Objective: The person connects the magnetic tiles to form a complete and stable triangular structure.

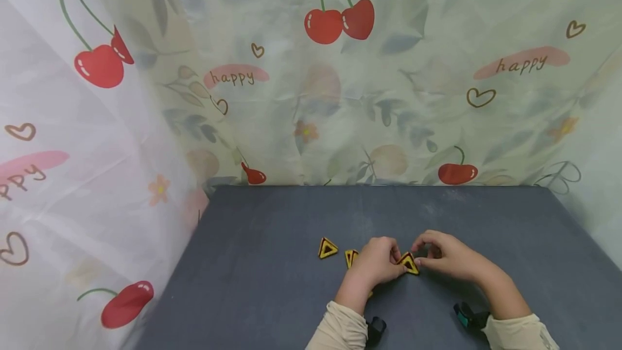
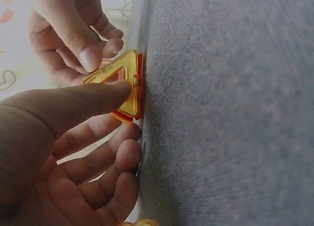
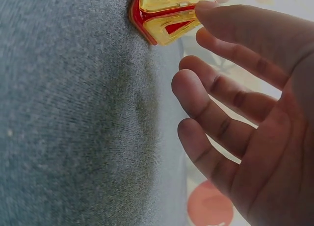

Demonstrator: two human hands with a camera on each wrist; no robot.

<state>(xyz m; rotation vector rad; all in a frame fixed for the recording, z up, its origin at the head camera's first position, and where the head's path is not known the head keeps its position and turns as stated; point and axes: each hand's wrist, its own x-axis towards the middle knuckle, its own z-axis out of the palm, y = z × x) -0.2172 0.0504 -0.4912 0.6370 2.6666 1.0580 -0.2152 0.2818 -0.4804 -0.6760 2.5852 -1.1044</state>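
Observation:
In the head view, yellow and red triangular tiles (image 1: 413,270) stand joined at an angle on the dark tabletop. My left hand (image 1: 376,261) pinches them from the left, its thumb flat on a yellow face in the left wrist view. From the other side my right hand (image 1: 452,257) holds the tiles' edge between thumb and index finger. Its remaining fingers are spread and loosely bent in the right wrist view. Two yellow tile faces (image 3: 164,36) meet there, with red behind them.
One loose triangular tile (image 1: 328,254) lies to the left. Another triangular tile (image 1: 348,260) is partly covered by my left hand, and a yellow bit (image 1: 371,294) peeks out by the left wrist. A printed curtain (image 1: 311,96) closes off the table's back and sides.

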